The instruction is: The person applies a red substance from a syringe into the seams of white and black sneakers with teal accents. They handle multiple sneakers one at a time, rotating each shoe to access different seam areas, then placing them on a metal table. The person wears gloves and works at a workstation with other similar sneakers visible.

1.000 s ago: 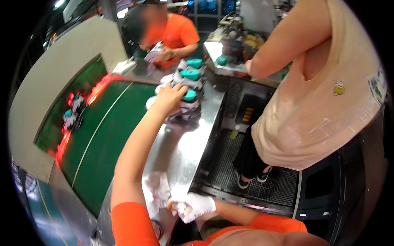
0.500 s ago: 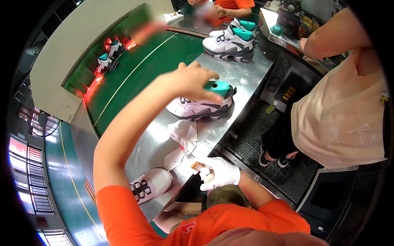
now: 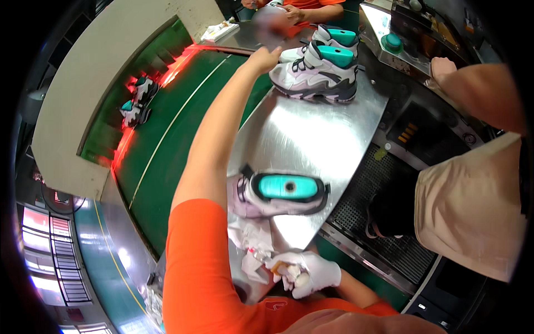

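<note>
Two shoes (image 3: 317,78) stand by the left hand (image 3: 267,59), grip unclear; the gloved right hand (image 3: 318,273) clasps small items (image 3: 290,271).

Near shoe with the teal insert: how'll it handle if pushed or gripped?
The shoe probably won't collapse: its teal insert fills the opening. Likely hard to tip, sitting opening upward; may slide on the shiny metal table.

Readable lettering: none is showing. Unread marks, by item: (1) orange shirt (image 3: 196,250), wearer's own, is bearing a small outlined emblem (image 3: 276,305) on the chest; its form is staying too faint to make out. (2) Dark machine panel (image 3: 429,123), right of the bench (image 3: 311,131), is carrying a row of short yellow bars (image 3: 407,132); any characters on them are appearing too small to tell.
</note>
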The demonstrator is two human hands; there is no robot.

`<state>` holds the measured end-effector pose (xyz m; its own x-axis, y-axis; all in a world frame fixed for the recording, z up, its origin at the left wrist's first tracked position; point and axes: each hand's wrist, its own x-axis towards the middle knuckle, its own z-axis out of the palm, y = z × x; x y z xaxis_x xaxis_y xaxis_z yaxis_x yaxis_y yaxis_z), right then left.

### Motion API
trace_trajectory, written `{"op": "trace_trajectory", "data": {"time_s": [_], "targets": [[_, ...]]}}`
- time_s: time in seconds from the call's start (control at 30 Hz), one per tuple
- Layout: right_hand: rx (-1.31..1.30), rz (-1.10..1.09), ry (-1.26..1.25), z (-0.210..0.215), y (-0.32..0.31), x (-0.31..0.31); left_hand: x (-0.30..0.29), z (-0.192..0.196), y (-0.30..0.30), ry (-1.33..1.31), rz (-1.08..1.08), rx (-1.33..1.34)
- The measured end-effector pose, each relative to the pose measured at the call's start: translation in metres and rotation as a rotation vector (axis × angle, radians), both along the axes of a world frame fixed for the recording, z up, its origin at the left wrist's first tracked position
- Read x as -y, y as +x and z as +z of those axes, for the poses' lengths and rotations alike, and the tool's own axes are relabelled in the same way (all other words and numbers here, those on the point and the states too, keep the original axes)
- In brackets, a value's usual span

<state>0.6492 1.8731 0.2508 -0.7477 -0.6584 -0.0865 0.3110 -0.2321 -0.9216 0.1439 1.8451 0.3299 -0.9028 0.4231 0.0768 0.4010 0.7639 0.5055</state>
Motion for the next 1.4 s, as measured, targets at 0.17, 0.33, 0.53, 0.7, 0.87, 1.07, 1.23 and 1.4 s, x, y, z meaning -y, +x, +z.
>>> {"op": "trace_trajectory", "data": {"time_s": [0.17,0.33,0.53,0.7,0.87,1.07,1.23,1.4], "targets": [[-0.04,0.021,-0.052,-0.006,-0.014,-0.004,-0.029,-0.036,0.001,0.547,0.102,0.521],[-0.05,0.009,-0.096,-0.015,-0.011,-0.008,-0.034,-0.037,0.001,0.556,0.055,0.515],[0.175,0.046,-0.088,-0.018,-0.006,-0.004,-0.026,-0.039,0.015,0.536,0.114,0.363],[-0.074,0.049,0.022,0.003,-0.016,-0.015,-0.016,-0.029,0.054,0.618,0.27,0.374],[-0.122,0.007,0.003,0.009,-0.017,-0.012,0.014,-0.053,0.054,0.746,0.436,0.27],[-0.105,-0.003,-0.005,0.006,-0.014,-0.007,0.062,-0.066,0.074,0.797,0.503,0.425],[-0.088,-0.002,-0.012,0.007,-0.014,-0.01,0.081,-0.035,0.092,0.649,0.303,0.706],[-0.116,-0.006,-0.005,0.01,-0.016,-0.013,0.083,-0.035,0.068,0.629,0.245,0.795]]}}
